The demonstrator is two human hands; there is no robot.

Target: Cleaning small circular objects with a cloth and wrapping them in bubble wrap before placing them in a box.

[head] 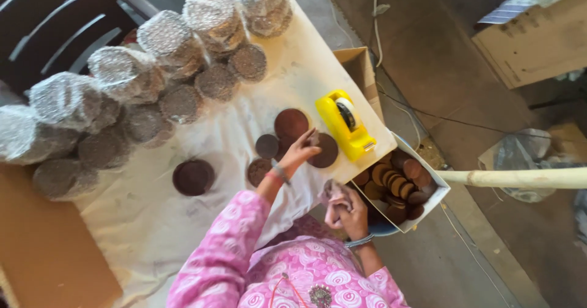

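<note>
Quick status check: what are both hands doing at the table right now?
Left hand on brown discs. Right hand clutching pink cloth. Yellow tape dispenser alongside.

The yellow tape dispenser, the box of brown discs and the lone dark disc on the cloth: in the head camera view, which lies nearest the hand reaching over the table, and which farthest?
From the left hand, reaching over the table:
1. Yellow tape dispenser, just beyond the fingers, toward the table edge.
2. Lone dark disc, on the cloth on the opposite side.
3. Box of brown discs, off the table edge, by the right hand holding a cloth.
The last two are close; the box looks slightly farther.
</note>
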